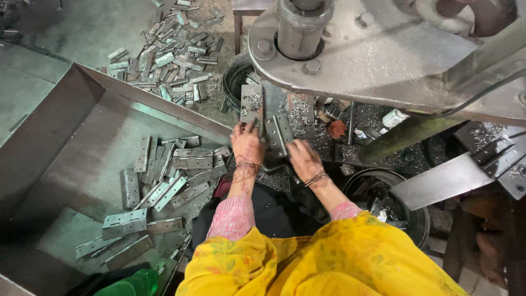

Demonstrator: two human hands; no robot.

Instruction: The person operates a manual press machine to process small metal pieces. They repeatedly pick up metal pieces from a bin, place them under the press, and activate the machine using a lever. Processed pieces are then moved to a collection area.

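Observation:
My left hand (246, 143) rests on a grey metal hinge (278, 133) lying on the press bed (285, 112) under the big machine head, fingers at the hinge's left edge. From the other side, my right hand (304, 159) holds the same hinge at its lower right. Both wrists carry bangles and both sleeves are pink. Metal shavings cover the bed around the hinge.
A large metal tray (82, 115) at my left holds several loose hinges (175, 175). A pile of small metal pieces (170, 55) lies on the floor beyond it. The heavy press arm (361, 55) overhangs. A round bucket (394, 203) of parts sits at my right, a green bottle (137, 282) low left.

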